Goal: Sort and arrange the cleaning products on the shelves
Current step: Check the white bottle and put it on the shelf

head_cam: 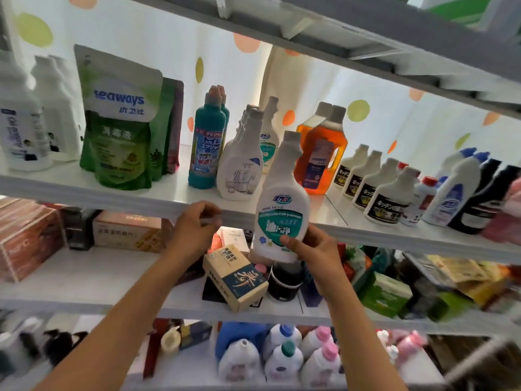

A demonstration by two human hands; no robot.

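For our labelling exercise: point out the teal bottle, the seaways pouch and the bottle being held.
teal bottle (pixel 207 145): head view, label.
seaways pouch (pixel 119 108): head view, brand name.
held bottle (pixel 282 218): head view, front label.

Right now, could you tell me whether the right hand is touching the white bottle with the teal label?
Touching. The head view shows the right hand gripping the lower part of the white bottle, its thumb lying across the teal label.
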